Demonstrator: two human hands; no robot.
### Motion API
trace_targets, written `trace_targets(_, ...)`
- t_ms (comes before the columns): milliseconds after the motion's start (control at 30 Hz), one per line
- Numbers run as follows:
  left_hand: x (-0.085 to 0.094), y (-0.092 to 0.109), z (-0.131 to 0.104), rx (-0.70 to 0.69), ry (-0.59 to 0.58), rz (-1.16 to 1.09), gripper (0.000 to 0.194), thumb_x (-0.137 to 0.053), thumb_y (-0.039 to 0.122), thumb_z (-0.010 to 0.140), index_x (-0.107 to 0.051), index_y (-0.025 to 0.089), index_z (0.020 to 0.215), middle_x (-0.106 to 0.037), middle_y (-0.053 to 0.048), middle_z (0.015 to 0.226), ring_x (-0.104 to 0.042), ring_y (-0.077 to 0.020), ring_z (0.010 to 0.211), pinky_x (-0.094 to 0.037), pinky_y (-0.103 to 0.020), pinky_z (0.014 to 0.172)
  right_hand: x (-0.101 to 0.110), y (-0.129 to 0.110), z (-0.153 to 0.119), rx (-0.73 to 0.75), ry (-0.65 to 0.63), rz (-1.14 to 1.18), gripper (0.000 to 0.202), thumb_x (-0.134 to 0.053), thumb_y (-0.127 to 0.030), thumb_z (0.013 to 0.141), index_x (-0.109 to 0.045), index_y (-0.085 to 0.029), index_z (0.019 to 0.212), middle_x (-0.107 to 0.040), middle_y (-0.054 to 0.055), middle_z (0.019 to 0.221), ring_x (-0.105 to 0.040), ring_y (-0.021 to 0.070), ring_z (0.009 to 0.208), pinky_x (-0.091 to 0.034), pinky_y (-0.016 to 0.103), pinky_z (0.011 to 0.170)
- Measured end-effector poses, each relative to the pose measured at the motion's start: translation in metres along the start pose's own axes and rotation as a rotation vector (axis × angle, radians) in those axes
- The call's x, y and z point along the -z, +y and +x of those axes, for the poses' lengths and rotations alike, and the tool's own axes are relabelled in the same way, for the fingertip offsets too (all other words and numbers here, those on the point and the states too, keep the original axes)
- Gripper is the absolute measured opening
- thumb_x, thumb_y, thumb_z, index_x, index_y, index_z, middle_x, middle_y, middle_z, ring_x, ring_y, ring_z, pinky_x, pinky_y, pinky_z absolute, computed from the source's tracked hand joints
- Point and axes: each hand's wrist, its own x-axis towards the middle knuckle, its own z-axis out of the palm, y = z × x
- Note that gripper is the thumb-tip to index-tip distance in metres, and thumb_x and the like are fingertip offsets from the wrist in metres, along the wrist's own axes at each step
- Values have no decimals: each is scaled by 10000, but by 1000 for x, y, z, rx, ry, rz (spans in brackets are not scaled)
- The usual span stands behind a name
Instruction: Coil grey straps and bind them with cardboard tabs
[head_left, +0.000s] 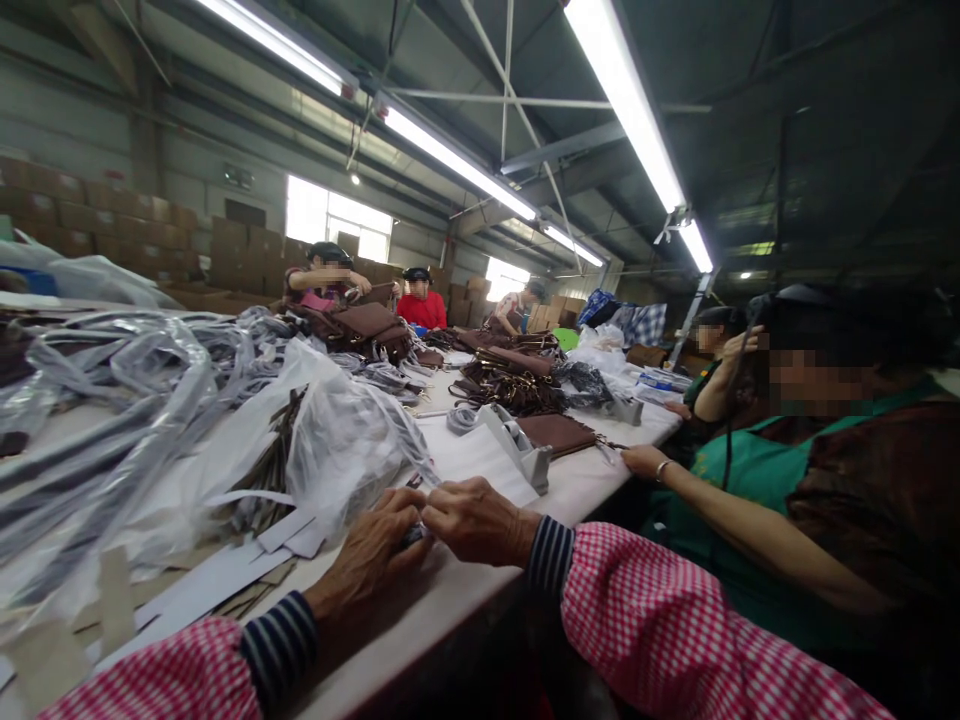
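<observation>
My left hand (375, 550) rests low over the table's near edge, its fingers curled round a small greyish item whose shape is mostly hidden. Touching it on the right, my right hand (476, 522) is closed in a pinch, and what lies between its fingertips is too small to tell. Beyond the hands stands a grey tape dispenser (529, 458) beside a white foam sheet (480, 455). A brown leather bag (556, 433) lies flat behind the dispenser. Left of my hands, a clear plastic bag (349, 430) sits near white and tan strips (217, 588).
Plastic-wrapped straps (150, 400) cover the table's left side. Brown bags are piled (510, 375) farther back. At the right, a person in a green apron (757, 480) reaches to the table edge (600, 492). Other people are around the far end.
</observation>
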Motion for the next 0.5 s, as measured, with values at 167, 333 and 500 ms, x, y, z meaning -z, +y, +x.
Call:
trace_targets(167,-1,-2,1,64,5,-87,273,-530,413,934,-702,203,902,-661,-104,1174,-564,-301,1114,-443,-477,1006,-12,-5,-8,-42,110,70,123,-512,-106,975,-605,-173,1018,-665,65,978,-579,201,910,-472,294,748)
trace_targets(333,4,-8,8,186,48,-282,239,-597,431,851,-669,205,825,-634,-96,1188,-562,-310,1144,-418,-466,1039,-10,-18,-13,-251,173,190,184,-553,-108,921,-613,-185,1077,-633,74,1105,-535,235,1057,-494,332,899)
trace_targets(500,14,-2,17,411,101,-626,264,-683,448,753,-648,187,736,-695,-83,1083,-618,-299,1032,-474,-418,923,-9,-23,-14,-359,236,260,517,-513,-61,895,-540,-211,1389,-606,84,1273,-495,261,1148,-483,392,1018)
